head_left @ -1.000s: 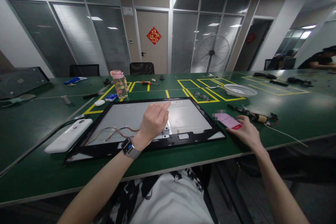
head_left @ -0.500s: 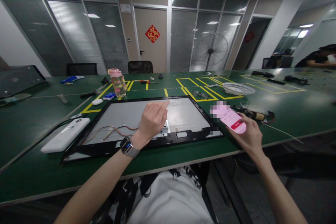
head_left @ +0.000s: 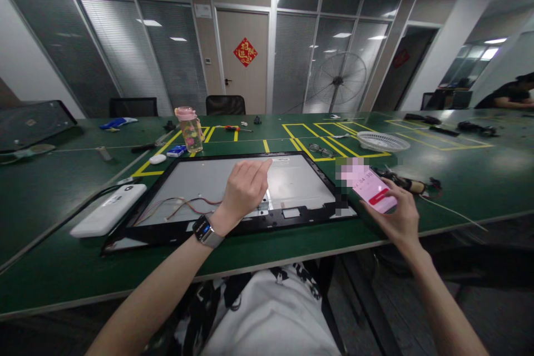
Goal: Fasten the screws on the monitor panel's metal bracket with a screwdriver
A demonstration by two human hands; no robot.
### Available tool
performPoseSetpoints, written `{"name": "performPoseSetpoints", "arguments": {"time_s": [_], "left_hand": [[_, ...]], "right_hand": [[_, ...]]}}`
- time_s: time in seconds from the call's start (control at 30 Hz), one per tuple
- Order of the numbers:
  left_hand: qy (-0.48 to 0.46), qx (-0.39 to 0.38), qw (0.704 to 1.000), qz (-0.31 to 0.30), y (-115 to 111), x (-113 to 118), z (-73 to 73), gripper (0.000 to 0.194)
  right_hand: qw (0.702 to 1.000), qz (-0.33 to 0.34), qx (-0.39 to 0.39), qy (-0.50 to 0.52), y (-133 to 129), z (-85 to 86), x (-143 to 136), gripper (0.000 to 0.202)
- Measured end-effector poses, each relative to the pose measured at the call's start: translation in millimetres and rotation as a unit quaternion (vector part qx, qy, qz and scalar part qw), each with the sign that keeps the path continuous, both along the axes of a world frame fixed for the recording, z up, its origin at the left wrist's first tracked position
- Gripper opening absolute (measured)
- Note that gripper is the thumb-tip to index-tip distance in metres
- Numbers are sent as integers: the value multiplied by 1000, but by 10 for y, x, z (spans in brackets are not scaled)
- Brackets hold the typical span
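My left hand [head_left: 247, 186], with a watch [head_left: 202, 229] on its wrist, is over a flat screen panel [head_left: 306, 182] in a black frame. Its fingers stretch close together to the upper right; the palm side is hidden, and I cannot tell whether it touches the panel. Thin coloured wires [head_left: 179, 207] lie across the panel's left part. By the panel's right corner, my right hand [head_left: 403, 214] grips a phone [head_left: 377, 192] with a pink lit screen, tilted above the table. Part of the phone is pixelated.
A white power bank [head_left: 110, 211] lies left of the panel. Behind it stand a pink-lidded bottle [head_left: 189, 132] and a blue packet [head_left: 177, 151]. Glasses [head_left: 321, 150], a white basket [head_left: 384, 142] and a cylindrical tool [head_left: 406, 182] are further right. A person [head_left: 507, 94] sits far right.
The view has shifted slightly, so the scene sits a little further right. Both hands keep nearly the same pose, and the phone stays in my right hand.
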State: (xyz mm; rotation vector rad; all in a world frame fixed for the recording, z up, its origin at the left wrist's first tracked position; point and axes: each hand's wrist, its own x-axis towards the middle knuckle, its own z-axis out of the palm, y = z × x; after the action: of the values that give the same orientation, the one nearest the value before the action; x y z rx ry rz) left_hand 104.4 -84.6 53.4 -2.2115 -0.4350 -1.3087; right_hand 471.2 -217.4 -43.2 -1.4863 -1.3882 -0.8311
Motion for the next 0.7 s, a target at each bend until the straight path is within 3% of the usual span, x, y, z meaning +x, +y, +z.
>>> {"name": "performPoseSetpoints", "arguments": {"time_s": [0.13,0.23,0.4,0.7], "left_hand": [[7,12,1000,3,7,4,-14,35],[22,30,999,9,-9,13,-11,33],[50,89,994,25,-56,44,-6,23],[63,126,989,46,-107,80,-53,23]], "right_hand": [[1000,-9,-3,7,60,-19,34,42],[992,-84,-68,66,107,-13,53,51],[940,-208,-216,165,172,30,81,60],[885,-259,-343,178,284,126,-39,64]]}}
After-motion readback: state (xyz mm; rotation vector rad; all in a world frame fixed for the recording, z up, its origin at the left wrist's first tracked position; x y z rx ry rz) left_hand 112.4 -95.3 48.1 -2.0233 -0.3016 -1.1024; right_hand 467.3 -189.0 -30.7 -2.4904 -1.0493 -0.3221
